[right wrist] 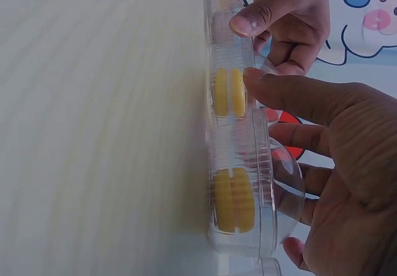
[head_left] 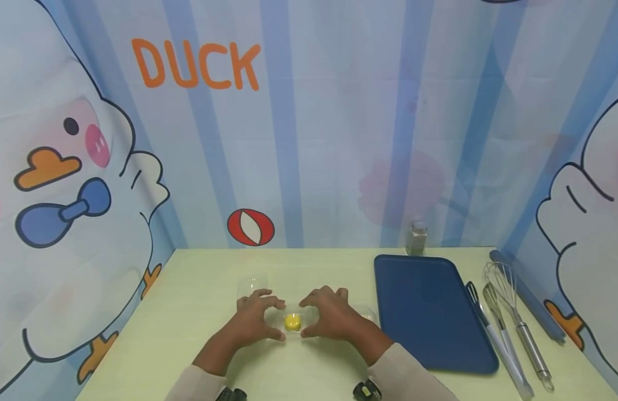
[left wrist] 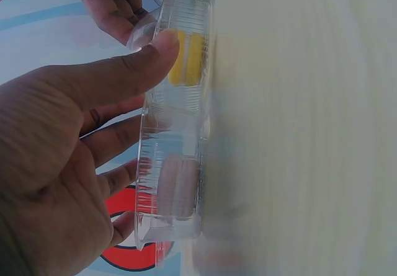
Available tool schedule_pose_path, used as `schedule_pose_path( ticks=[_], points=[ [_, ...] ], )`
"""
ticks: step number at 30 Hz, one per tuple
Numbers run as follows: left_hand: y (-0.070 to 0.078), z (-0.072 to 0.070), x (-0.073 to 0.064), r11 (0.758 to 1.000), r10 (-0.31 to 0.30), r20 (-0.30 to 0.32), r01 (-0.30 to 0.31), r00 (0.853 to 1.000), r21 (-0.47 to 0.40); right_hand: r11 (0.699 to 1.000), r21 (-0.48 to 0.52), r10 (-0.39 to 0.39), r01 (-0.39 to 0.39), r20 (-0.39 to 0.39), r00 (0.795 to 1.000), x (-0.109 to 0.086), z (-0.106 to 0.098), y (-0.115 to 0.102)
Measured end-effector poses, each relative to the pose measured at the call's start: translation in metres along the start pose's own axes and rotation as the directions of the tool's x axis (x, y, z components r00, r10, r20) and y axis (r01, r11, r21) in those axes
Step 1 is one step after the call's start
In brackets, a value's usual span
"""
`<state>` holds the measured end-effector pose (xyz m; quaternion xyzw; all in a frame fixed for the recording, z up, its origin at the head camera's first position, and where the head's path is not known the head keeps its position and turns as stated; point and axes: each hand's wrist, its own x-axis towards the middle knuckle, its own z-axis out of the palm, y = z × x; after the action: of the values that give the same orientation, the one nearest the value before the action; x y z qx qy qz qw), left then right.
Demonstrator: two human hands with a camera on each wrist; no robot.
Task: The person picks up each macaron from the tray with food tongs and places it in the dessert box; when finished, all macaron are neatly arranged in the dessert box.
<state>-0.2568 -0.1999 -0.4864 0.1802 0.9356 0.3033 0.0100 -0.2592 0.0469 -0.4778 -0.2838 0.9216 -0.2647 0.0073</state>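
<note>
A yellow macaron (head_left: 292,322) sits inside a small clear plastic box (head_left: 276,318) on the table, between the two hands. My left hand (head_left: 251,320) grips the box from the left, thumb at the near edge and fingers at the far edge. From the other side my right hand (head_left: 331,314) holds it the same way. Beside it, the left wrist view shows a clear box (left wrist: 142,229) with a pinkish macaron (left wrist: 178,186). A second yellow macaron (right wrist: 234,200) lies in a box under a domed clear lid (right wrist: 294,180), beneath the right palm.
Clear plastic (head_left: 252,284) shows behind the left hand. To the right lie a dark blue tray (head_left: 431,317), a whisk (head_left: 524,328), other long-handled utensils (head_left: 504,334) and a blue-grey rod (head_left: 529,295). A small glass jar (head_left: 417,238) stands at the table's back edge.
</note>
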Motion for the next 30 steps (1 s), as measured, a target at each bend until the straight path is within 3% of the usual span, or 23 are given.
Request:
schedule_pose_path(
  ticks=[5,15,24,30],
  points=[
    [-0.0015,0.0005,-0.0003,0.999,0.032,0.018,-0.032,0.999,0.002,1.000,0.007,0.004,-0.004,-0.002,1.000,-0.0002,-0.0001,-0.0007],
    [-0.0018,-0.0029,-0.0017,0.998,0.035,0.053,-0.038,0.998,0.057,1.000,0.016,-0.013,0.013,-0.011,1.000,-0.0005,-0.0003,-0.0004],
    [-0.0030,-0.0007,-0.0004,0.997,0.065,0.018,-0.066,0.998,0.050,1.000,0.026,-0.006,0.006,-0.008,1.000,-0.0003,-0.0002,0.0002],
    [-0.0020,0.0007,-0.0002,0.995,0.054,0.009,-0.055,0.999,0.078,0.999,0.052,0.015,-0.014,-0.003,1.000,-0.0012,0.0008,0.0004]
  ],
)
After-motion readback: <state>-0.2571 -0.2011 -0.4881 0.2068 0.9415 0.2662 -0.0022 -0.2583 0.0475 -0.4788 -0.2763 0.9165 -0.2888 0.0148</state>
